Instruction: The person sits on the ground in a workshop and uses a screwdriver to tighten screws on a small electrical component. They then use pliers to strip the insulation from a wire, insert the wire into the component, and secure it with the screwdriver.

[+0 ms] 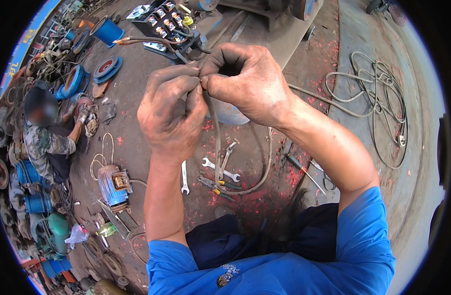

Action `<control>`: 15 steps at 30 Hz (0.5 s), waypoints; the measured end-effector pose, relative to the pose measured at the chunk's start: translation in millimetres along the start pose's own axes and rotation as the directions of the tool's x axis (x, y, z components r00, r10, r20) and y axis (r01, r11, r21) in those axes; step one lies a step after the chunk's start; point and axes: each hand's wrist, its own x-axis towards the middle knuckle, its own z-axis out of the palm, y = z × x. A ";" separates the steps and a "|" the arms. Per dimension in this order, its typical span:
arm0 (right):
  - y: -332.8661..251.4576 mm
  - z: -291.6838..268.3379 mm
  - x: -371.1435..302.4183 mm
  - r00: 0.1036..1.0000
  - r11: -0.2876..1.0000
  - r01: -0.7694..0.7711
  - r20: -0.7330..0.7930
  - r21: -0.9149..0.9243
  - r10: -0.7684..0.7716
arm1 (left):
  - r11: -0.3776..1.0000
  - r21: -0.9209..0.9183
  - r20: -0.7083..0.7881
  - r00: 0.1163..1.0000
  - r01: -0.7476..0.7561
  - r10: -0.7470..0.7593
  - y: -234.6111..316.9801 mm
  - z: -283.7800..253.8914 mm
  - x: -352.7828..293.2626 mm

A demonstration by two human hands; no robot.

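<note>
My left hand (170,105) and my right hand (247,81) meet fingertip to fingertip, both pinching the end of a grey cable (217,140). A speck of copper colour shows between the fingertips; the rest of that end is hidden. Below my hands the cable hangs in a loop down to the ground and back up to the right. Just beyond them stands a black electrical terminal block (161,23) with rows of metal screw contacts. Another cable, with a bare copper end (123,42), sticks out to its left.
Below my hands lie wrenches (225,171), pliers (213,186) and a screwdriver (304,169). A blue motor (113,184) stands to the left, near a seated co-worker (48,130) handling a part. Motor parts line the left side. Coiled cable (378,93) lies at right.
</note>
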 end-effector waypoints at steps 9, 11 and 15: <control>9.7 -4.6 -1.4 0.954 0.936 0.298 0.013 -0.185 -0.301 | 0.995 -0.069 0.063 0.996 0.070 -0.065 -1.5 -8.4 -3.9; 11.7 -7.1 -1.8 0.926 0.896 0.374 0.039 -0.241 -0.376 | 0.995 -0.073 0.052 0.996 0.075 -0.071 -1.4 -7.3 -5.8; 12.7 -7.8 -3.8 0.828 0.743 0.541 0.096 -0.394 -0.552 | 0.993 -0.038 -0.047 0.992 0.115 -0.117 -0.8 -5.1 -16.2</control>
